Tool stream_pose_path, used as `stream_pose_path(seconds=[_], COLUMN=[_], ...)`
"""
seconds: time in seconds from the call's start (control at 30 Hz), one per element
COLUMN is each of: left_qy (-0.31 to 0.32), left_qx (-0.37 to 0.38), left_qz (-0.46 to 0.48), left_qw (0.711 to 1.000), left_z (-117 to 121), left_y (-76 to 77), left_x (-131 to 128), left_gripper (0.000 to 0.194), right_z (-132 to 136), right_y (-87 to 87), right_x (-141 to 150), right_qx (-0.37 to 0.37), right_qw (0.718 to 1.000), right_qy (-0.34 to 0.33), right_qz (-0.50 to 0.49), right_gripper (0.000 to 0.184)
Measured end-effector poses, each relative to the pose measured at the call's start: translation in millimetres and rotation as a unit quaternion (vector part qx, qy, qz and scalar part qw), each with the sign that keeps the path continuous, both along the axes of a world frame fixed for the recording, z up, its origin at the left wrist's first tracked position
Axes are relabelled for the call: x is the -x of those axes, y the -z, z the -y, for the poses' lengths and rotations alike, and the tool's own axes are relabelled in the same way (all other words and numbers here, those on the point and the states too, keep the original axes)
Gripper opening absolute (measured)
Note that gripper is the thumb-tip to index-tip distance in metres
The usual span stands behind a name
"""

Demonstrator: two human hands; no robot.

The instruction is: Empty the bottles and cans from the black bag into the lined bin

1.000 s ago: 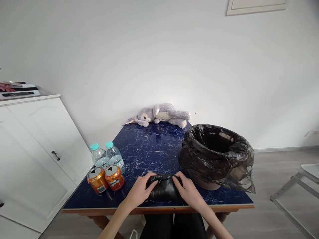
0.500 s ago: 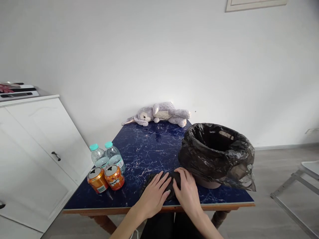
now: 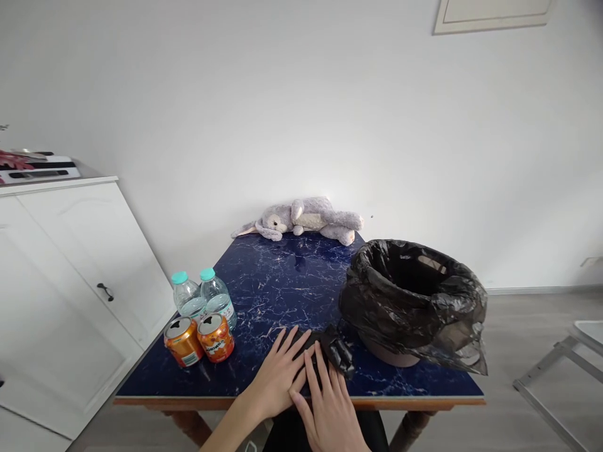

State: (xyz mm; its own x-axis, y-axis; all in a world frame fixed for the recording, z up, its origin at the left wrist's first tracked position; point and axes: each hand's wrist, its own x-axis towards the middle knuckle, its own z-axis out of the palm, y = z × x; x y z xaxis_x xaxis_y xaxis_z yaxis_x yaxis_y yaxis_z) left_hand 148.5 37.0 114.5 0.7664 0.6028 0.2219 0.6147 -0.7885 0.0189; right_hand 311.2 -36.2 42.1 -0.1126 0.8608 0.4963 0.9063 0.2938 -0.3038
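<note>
A folded black plastic bag (image 3: 335, 353) lies on the blue marble table (image 3: 282, 282) near its front edge. My left hand (image 3: 277, 375) lies flat on the bag's left part, fingers stretched out. My right hand (image 3: 327, 402) lies flat beside it, fingers spread, pressing the bag down. Only the bag's right end shows past my fingers. Neither hand grips anything.
A bin lined with a black bag (image 3: 414, 301) stands right of my hands. Two orange cans (image 3: 200, 339) and two water bottles (image 3: 202, 295) stand at the left front. A grey plush rabbit (image 3: 304, 218) lies at the far edge. A white cabinet (image 3: 66, 282) stands left.
My hands went from holding the bunched bag by its ends to lying flat on it. The bag is now flattened, and my right hand has slid back toward the table's front edge.
</note>
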Motion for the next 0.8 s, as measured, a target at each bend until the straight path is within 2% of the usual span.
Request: stream_pose_path(seconds=[0.1,0.2,0.4,0.53,0.67,0.73,0.8], left_qy=[-0.026,-0.059,-0.171,-0.184,-0.191,-0.193,-0.193], left_qx=[0.018,0.051,0.071,0.062,0.069,0.069,0.057], left_qz=[0.019,0.057,0.188,0.207,0.205,0.203,0.205], left_qw=[0.999,0.995,0.965,0.959,0.957,0.957,0.958], left_z=[1.3,-1.2,-9.6,-9.0,-6.7,-6.7,-7.6], left_y=[-7.4,-8.3,7.1,12.8,11.7,12.3,14.4], left_x=[17.7,33.8,46.7,46.0,45.1,44.9,45.2], left_gripper=[0.058,0.053,0.05,0.05,0.046,0.045,0.043], right_z=[-6.8,-18.2,-58.6,-105.2,-154.7,-166.5,-164.1], right_y=[-10.4,-23.9,-33.6,-35.6,-48.7,-57.6,-63.3], right_x=[-2.9,-3.8,-9.0,-22.1,-35.4,-32.4,-19.9], right_qx=[0.064,0.116,0.157,0.184,0.185,0.177,0.16], right_qw=[0.998,0.993,0.987,0.983,0.983,0.984,0.987], right_qy=[-0.018,-0.025,-0.016,-0.017,-0.012,-0.001,-0.001], right_qz=[-0.003,-0.004,0.006,0.014,0.001,-0.007,-0.011], right_gripper=[0.074,0.065,0.062,0.059,0.056,0.058,0.061])
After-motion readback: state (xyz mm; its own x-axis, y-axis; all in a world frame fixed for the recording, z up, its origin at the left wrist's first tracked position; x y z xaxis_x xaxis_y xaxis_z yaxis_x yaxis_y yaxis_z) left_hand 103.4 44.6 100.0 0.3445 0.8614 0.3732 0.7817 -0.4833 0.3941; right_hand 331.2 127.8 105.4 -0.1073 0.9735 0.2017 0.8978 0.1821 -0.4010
